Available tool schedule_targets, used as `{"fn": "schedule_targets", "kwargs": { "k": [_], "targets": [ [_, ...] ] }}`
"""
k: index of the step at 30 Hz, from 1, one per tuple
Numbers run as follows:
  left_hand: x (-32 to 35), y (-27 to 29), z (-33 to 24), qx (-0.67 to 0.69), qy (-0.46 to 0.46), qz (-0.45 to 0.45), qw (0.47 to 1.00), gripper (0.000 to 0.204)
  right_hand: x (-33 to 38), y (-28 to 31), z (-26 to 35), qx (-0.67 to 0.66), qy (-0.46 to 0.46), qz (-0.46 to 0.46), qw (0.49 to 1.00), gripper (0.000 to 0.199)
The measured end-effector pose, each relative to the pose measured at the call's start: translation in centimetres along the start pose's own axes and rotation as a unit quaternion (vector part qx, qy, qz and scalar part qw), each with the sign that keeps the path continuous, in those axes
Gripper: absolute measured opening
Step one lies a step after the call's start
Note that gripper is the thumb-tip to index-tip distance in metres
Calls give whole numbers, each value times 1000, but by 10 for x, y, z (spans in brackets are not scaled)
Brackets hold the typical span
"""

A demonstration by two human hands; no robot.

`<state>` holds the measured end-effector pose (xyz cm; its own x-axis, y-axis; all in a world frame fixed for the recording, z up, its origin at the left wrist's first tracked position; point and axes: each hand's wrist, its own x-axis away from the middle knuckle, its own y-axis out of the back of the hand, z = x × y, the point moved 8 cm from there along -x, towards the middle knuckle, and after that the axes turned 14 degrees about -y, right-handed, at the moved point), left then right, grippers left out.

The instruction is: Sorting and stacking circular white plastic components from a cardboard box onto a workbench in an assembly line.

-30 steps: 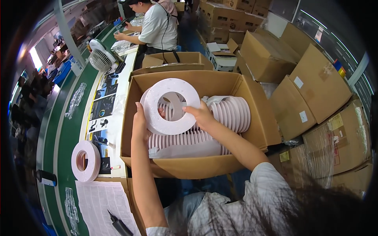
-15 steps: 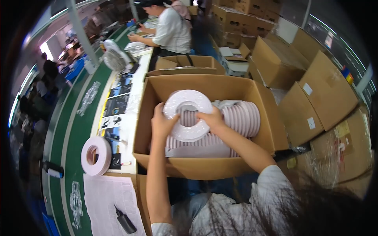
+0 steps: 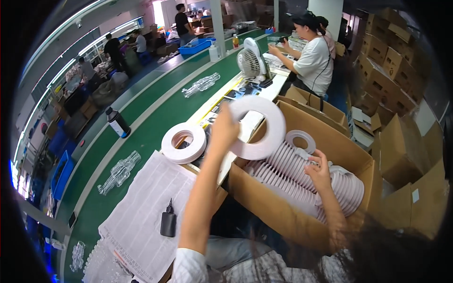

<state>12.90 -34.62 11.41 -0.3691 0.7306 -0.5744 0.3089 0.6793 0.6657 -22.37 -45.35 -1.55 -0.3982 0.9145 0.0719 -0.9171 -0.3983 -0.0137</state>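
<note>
My left hand [image 3: 225, 129] grips the left edge of a white flat ring [image 3: 276, 127], with the fingers partly blurred. The ring is raised above the near left side of an open cardboard box [image 3: 269, 208]. Inside the box, rows of similar white rings [image 3: 283, 167] stand on edge, packed close together. One more ring [image 3: 309, 137] leans at the back of the rows. Over the packed rings hovers my right hand [image 3: 320, 173], fingers bent and apart, with nothing visible in it. A short stack of white rings [image 3: 177, 153] lies flat on the bench, left of my left hand.
A white sheet [image 3: 137, 221] with a small black dropper bottle [image 3: 168, 220] covers the near bench. Beyond it runs a green conveyor [image 3: 155, 127] carrying clear plastic pieces [image 3: 120, 172] and a dark bottle [image 3: 118, 122]. A fan [image 3: 252, 61] and a seated co-worker [image 3: 314, 56] are farther along.
The view has turned left. My left hand has carried the white ring up and leftward out of the box. My right hand has let go of it and stays over the box.
</note>
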Motion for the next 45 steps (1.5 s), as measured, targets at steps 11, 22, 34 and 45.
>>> {"fn": "schedule_targets", "kwargs": {
  "k": [11, 22, 34, 45],
  "targets": [
    [29, 121, 242, -228, 207, 75, 948, 62, 31, -45, 43, 298, 129, 75, 943, 42],
    [8, 102, 158, -449, -41, 35, 892, 48, 55, 80, 118, 364, 236, -168, 885, 11],
    [71, -263, -213, -68, -272, 349, 894, 46, 60, 146, 70, 373, 214, -339, 836, 9],
    [160, -355, -240, 394, 68, 530, 747, 101, 68, 154, 84, 339, 231, -351, 842, 9]
  ]
}}
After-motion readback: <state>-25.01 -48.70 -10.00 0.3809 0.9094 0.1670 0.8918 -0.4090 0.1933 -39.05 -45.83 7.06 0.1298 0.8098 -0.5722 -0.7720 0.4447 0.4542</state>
